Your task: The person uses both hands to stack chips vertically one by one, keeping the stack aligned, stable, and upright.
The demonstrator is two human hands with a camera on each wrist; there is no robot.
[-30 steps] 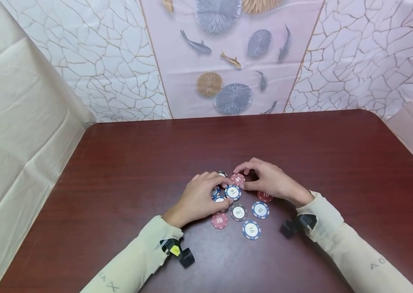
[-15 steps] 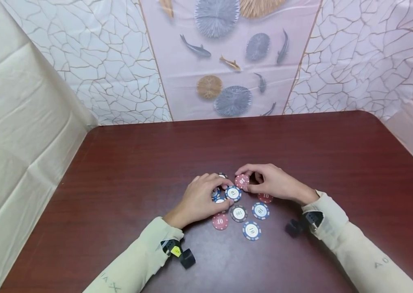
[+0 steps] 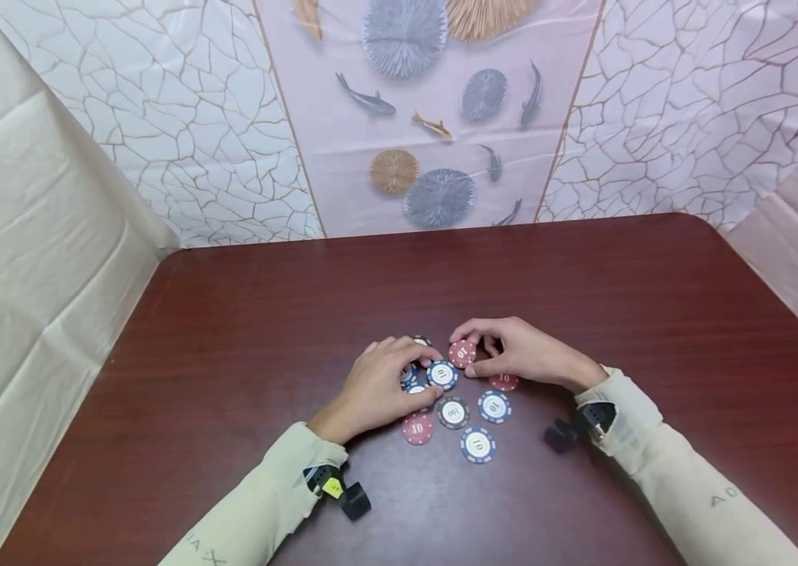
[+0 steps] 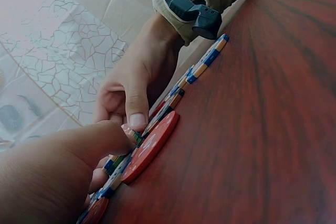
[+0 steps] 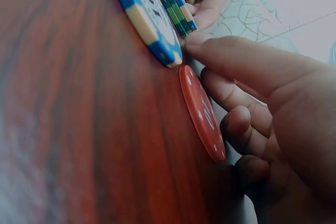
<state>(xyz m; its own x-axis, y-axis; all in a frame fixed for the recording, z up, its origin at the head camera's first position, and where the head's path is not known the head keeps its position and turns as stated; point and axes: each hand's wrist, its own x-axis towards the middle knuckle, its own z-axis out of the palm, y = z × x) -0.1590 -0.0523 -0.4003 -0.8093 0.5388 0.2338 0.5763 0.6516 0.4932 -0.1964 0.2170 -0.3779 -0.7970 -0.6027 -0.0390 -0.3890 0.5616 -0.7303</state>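
Observation:
My left hand [image 3: 377,385] pinches a small stack of poker chips by its edges between thumb and fingers, a blue-and-white chip [image 3: 443,375] on top. Green and blue edges of this stack [image 5: 177,8] show in the right wrist view. Just to its right, my right hand [image 3: 529,355] holds a red poker chip [image 3: 462,354] marked 10 between thumb and forefinger. Another red chip [image 3: 504,381] lies below the right hand, also seen as a red chip [image 5: 203,114] flat on the wood. Blue chips [image 3: 408,376] are partly hidden under the left hand.
Nearer me on the dark red table [image 3: 264,314] lie a grey 100 chip [image 3: 452,412], a red chip [image 3: 417,428] and two blue chips, one [image 3: 494,406] behind the other [image 3: 478,445]. A dark-edged chip [image 3: 421,340] peeks out beyond the left hand. Patterned cloth [image 3: 215,118] hangs behind.
My right hand has drawn the red chip slightly to the right and toward me, away from the blue-topped stack. The left hand keeps its place; the head view has shifted a little.

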